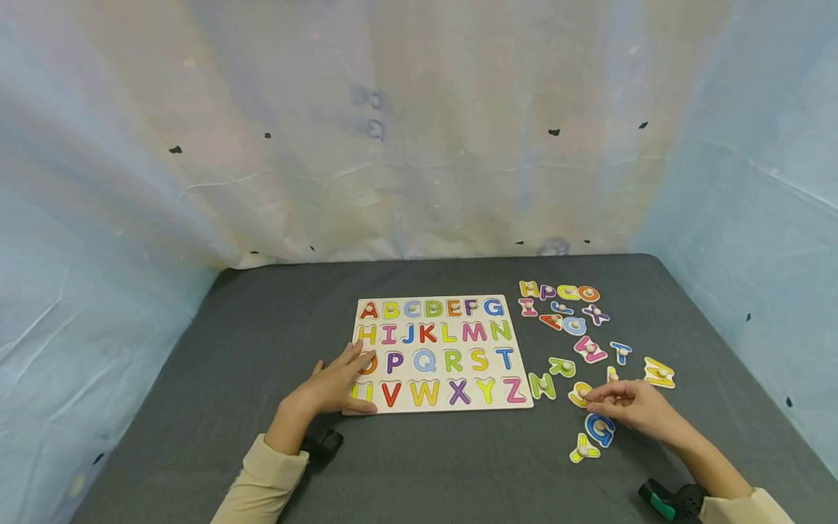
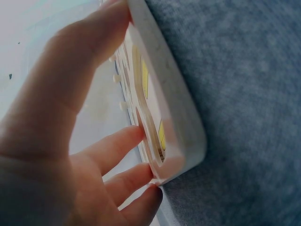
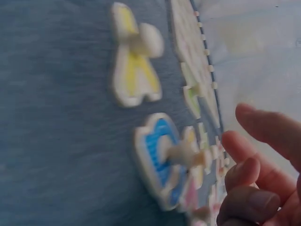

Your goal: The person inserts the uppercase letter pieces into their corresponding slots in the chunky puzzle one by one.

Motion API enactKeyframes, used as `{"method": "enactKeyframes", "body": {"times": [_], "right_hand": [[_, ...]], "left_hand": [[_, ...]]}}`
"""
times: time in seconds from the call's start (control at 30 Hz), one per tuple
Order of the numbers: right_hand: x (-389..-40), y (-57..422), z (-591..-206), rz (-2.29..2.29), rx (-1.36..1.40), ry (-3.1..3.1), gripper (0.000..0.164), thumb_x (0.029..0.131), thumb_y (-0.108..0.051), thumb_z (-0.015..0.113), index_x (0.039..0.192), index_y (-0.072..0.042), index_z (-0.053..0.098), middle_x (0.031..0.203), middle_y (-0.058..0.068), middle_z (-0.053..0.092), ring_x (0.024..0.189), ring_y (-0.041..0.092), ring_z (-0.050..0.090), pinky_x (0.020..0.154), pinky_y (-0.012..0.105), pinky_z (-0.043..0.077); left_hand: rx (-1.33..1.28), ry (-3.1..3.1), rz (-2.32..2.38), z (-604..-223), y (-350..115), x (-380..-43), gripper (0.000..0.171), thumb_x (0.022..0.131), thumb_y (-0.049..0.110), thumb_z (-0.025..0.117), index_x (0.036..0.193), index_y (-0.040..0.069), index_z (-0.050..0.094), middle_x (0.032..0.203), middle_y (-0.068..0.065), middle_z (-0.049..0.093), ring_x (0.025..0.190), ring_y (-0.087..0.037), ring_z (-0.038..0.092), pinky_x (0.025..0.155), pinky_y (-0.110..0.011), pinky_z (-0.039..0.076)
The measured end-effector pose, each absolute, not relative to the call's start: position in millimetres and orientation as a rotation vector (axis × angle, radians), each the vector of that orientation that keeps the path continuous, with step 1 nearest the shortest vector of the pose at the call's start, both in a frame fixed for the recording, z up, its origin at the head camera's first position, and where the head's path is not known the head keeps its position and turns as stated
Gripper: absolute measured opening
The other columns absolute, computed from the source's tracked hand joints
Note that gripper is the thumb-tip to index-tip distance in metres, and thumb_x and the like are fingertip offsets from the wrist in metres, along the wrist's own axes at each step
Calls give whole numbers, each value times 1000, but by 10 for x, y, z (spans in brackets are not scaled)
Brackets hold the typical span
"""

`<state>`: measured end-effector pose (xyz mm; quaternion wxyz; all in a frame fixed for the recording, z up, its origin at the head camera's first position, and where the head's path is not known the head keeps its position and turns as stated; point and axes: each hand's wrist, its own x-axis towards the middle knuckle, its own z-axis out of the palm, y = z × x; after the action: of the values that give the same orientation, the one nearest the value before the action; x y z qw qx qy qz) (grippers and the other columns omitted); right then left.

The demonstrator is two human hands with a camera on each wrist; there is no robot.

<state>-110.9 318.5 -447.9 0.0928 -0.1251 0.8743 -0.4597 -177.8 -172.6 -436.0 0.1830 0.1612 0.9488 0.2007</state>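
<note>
A white alphabet puzzle board lies on the dark table, with peg knobs on several letters in its top row. My left hand rests on its near left corner, thumb at the front edge and fingers spread over the letters; the left wrist view shows the board's edge. To the right, my right hand hovers with fingertips by a yellow letter piece, probably an S. Its fingers hold nothing visible in the right wrist view. Nearby lie a blue G piece and a yellow Y piece.
Several more knobbed letter pieces lie scattered right of the board, among them a pink M or W, a blue T, a green N and a purple X. A pale sheet hangs behind the table.
</note>
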Motion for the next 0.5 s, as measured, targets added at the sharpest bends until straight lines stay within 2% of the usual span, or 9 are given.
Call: {"method": "enactKeyframes", "body": {"times": [0.3, 0.5], "right_hand": [[-937, 3226, -4652, -1417, -418, 2638, 15, 82, -1, 70, 89, 12, 68, 62, -25, 44, 51, -11, 36, 41, 25, 30], [-884, 3211, -4723, -1411, -268, 2694, 15, 81, -4, 72, 85, 9, 67, 59, -23, 43, 52, -10, 38, 43, 26, 32]], "left_hand": [[454, 2677, 560, -4357, -1731, -1780, 102, 70, 45, 83, 151, 11, 31, 163, -18, 17, 151, -40, 16, 110, -75, 13], [458, 2677, 554, -4370, -1726, -1782, 102, 70, 45, 83, 151, 11, 31, 163, -17, 16, 151, -40, 16, 110, -75, 13]]}}
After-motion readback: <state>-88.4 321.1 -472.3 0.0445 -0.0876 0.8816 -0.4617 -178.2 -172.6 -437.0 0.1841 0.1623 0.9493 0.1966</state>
